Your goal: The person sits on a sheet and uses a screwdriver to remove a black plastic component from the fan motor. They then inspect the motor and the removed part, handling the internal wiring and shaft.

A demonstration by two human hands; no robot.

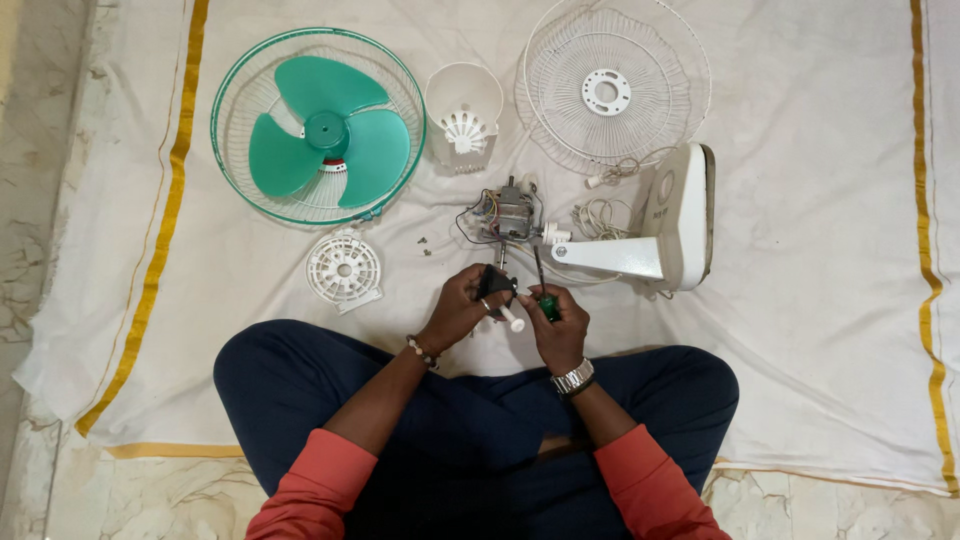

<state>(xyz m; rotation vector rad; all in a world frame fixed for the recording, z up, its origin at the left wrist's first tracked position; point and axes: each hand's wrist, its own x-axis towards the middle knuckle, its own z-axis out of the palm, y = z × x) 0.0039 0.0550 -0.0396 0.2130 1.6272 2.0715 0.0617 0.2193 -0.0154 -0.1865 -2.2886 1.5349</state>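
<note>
White cloth (800,330) with gold borders covers a marble floor (40,150), and the person sits cross-legged at its near edge. Close together above the lap, the left hand (458,310) is clamped on a small black part with a white knob (498,288), while the right hand (556,322) grips a green-handled screwdriver (541,290), its shaft pointing up and away. Just beyond the hands lies the wired fan motor (510,212), touching the white fan stand (660,225) on its right. A green-rimmed guard (232,100) cradles the green fan blade (325,135); a white motor cover (463,112) lies open side up beside it, and a white wire guard (610,85) lies further right. A round white vented cover (344,268) lies left of the hands, with tiny screws (424,244) nearby. Bare cloth stretches wide on the right toward the gold border.
</note>
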